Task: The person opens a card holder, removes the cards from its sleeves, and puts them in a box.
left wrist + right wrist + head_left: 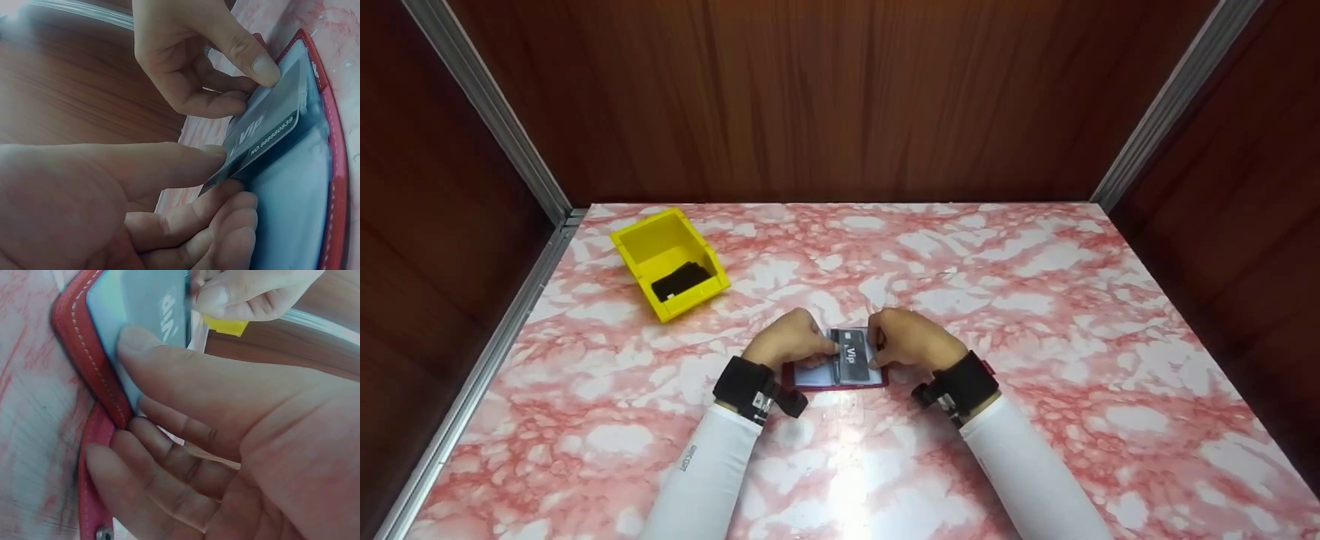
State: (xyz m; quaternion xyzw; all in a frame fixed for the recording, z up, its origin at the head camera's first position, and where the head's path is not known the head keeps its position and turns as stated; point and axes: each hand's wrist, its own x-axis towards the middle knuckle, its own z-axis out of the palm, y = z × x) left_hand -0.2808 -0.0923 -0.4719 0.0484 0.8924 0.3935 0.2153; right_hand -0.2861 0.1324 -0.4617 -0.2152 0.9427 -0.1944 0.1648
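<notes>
A red card holder [844,388] with white stitching and clear plastic sleeves [292,197] lies open on the table. Over its right half is a dark grey card [853,366] printed "Vip", with a number along one edge in the left wrist view. My left hand [795,341] pinches the card's edge between thumb and index finger. From the other side my right hand [915,339] grips the holder's sleeve page, its thumb [140,340] lying on the plastic beside the card and its other fingers curled behind the red cover [93,343].
A yellow bin [649,244] stands at the back left of the table, with black cards [682,280] inside. The pink-and-white marbled tabletop [997,285] is bounded by dark wood panels [840,97] and metal corner posts. A metal snap [105,533] shows on the holder's strap.
</notes>
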